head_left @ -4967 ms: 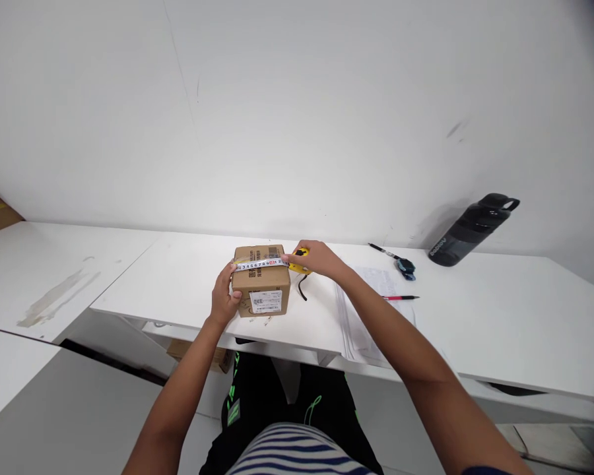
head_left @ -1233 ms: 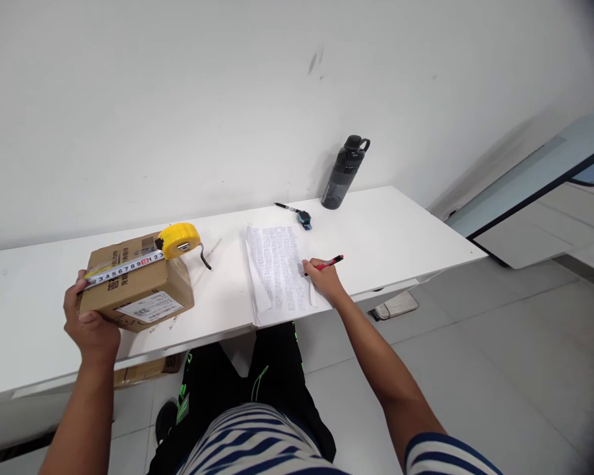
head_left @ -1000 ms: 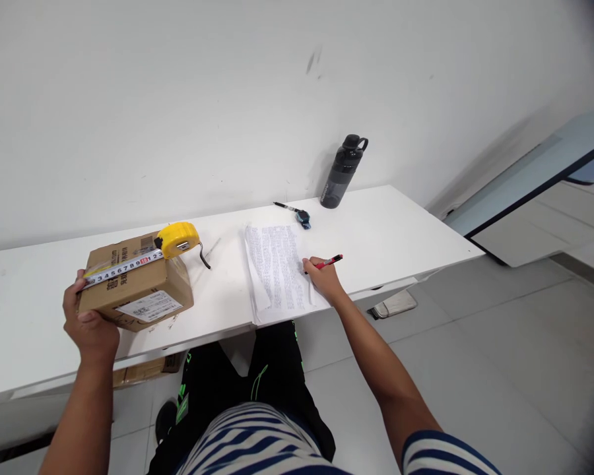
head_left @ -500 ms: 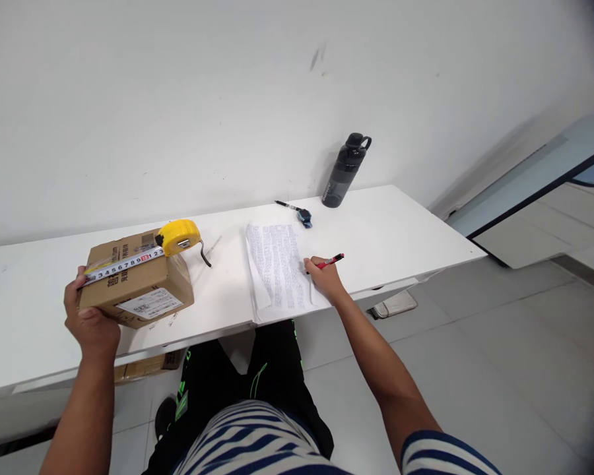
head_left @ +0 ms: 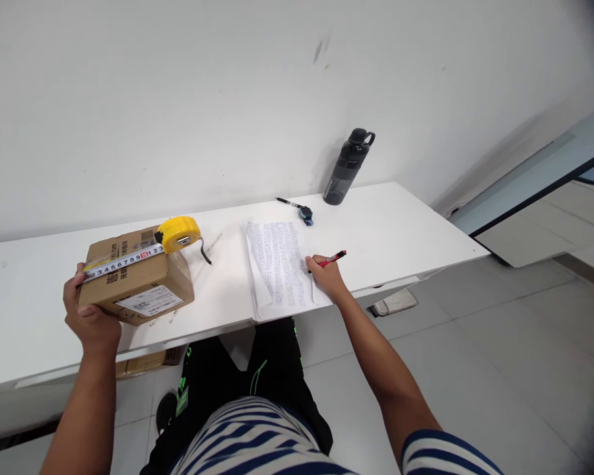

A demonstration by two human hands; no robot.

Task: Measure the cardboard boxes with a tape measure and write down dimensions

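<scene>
My left hand [head_left: 92, 316] grips the near left end of a brown cardboard box [head_left: 151, 272], its fingers at the end of a tape measure's blade. The yellow tape measure [head_left: 181, 233] rests at the box's far right edge, with its marked blade stretched across the top and a black strap hanging down. On the box's near side is a white shipping label [head_left: 149, 301]. My right hand [head_left: 327, 276] is closed around a red pen [head_left: 334, 258] at the right side of a stack of paper [head_left: 280, 264] covered in dense handwriting. The pen's tip is hard to make out.
A dark water bottle [head_left: 347, 168] stands near the wall at the back of the white table [head_left: 400, 231]. Left of it lie a black pen [head_left: 288, 202] and a small dark blue object [head_left: 305, 215]. Another cardboard box [head_left: 148, 363] sits beneath the table.
The view has shifted very slightly. Both hands keep their holds, and the box and tape measure stay in place; the right hand with the red pen has barely moved on the paper.
</scene>
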